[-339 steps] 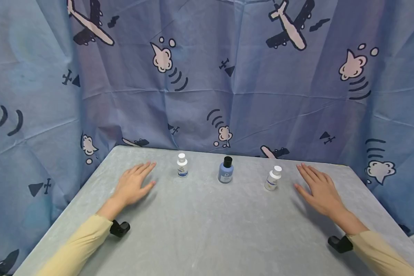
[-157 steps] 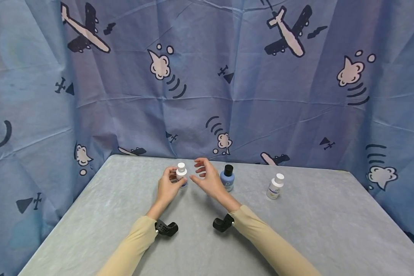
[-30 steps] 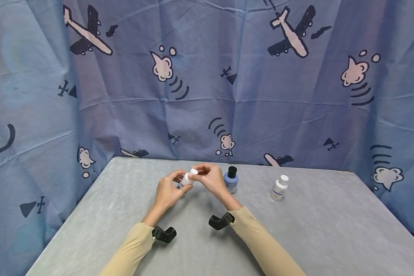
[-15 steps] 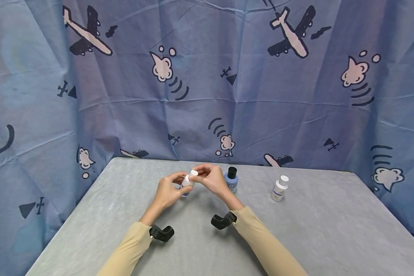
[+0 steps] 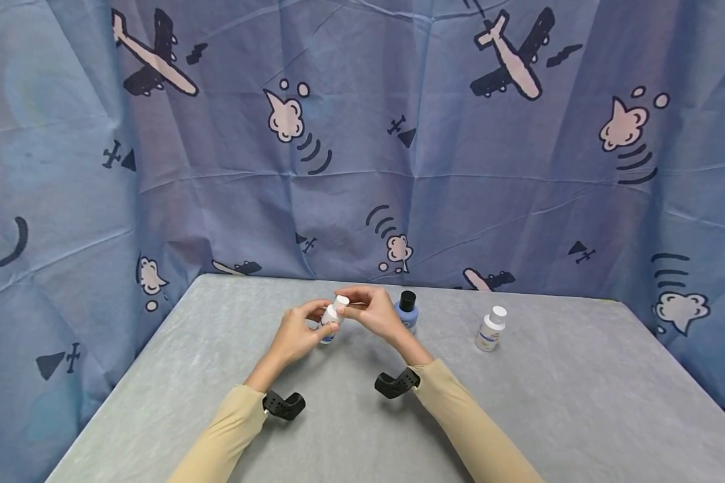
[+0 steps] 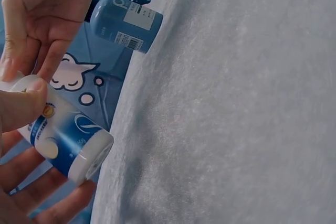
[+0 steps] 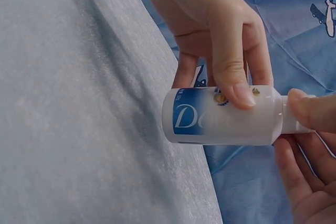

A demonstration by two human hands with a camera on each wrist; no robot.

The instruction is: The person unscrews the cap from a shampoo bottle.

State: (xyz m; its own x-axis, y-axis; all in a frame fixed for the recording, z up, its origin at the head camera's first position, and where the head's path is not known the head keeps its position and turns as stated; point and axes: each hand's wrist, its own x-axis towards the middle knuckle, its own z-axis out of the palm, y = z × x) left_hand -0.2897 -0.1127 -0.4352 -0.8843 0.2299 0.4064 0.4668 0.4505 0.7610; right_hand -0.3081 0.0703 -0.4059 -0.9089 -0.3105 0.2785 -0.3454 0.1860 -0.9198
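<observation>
Gripping the white bottle by its body with the left hand, lower left of the head frame's centre; pinching its cap with the right hand. Tilted rightward, probably for easier cap access. Flanked at right by the upright blue bottle and second white bottle, presumably spaced for room.

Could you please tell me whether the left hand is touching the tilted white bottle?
Touching: the right wrist view shows the left hand with its thumb laid across the side of the tilted white bottle.
</observation>
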